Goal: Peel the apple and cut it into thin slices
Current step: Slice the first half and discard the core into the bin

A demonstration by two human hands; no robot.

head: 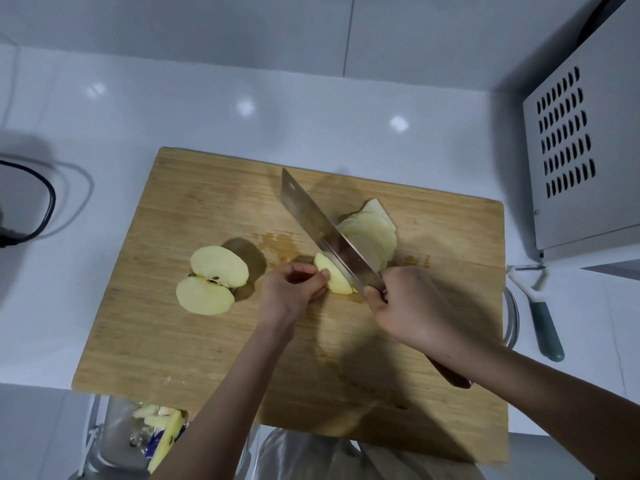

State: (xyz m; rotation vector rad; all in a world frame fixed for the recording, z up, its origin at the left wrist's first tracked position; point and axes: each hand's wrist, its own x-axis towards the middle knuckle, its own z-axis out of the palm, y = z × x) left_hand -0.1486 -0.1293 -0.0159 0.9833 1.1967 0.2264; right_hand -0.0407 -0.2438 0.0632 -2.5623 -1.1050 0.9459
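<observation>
On the wooden cutting board (207,341) a peeled apple half (213,280) lies cut face up at the left, its core showing. My left hand (292,291) pinches a small remaining apple piece (334,278) near the board's middle. My right hand (408,306) grips the handle of a cleaver (322,223), whose blade rests against the right side of that piece and points to the far left. Behind the blade lies a fanned stack of thin apple slices (372,233).
A peeler (542,313) with a teal handle lies on the white counter right of the board. A white vented appliance (581,150) stands at the far right. Apple peel sits in a bin (156,431) below the counter's front edge. A dark cable (41,209) loops at the left.
</observation>
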